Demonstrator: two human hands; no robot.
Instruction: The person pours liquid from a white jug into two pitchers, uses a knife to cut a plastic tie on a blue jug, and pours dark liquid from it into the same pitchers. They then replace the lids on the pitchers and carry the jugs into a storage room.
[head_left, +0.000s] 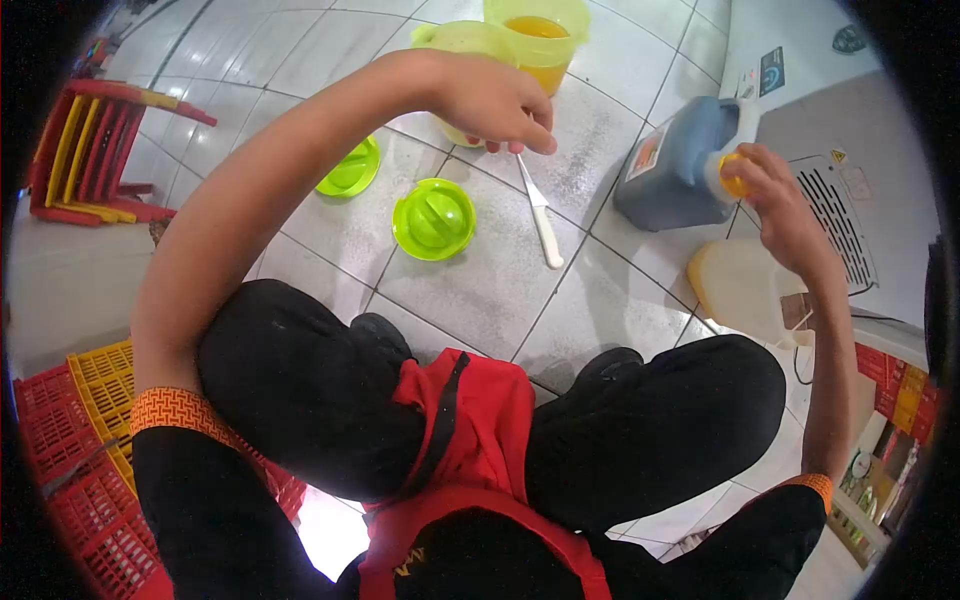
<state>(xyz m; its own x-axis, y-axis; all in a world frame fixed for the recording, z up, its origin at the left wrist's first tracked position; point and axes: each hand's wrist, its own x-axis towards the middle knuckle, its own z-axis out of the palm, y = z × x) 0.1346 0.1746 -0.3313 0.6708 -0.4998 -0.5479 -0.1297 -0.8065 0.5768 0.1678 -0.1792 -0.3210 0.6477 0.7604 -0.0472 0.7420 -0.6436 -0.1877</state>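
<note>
My left hand [497, 100] is bent inward with curled fingers, in front of a yellow-green pitcher [468, 38]. What those fingers hold, if anything, is hidden. Just below them a white-handled knife [546, 236] lies on the tiles, its blade tip reaching toward my fingertips. Behind the hand stands a second pitcher [543, 45] with orange-yellow liquid. On the right, my right hand [778, 205] grips a yellow cap [734, 174] at the mouth of a large jug [672, 165] of dark liquid. Two bright green lids, one nearer [433, 220] and one farther [349, 170], rest on the floor.
A pale plastic container [738, 287] stands below my right hand, beside a white appliance with a vent [838, 215]. A red and yellow plastic stool [95, 150] is at the left. Red and yellow crates [100, 460] sit at the lower left. My knees frame the near floor.
</note>
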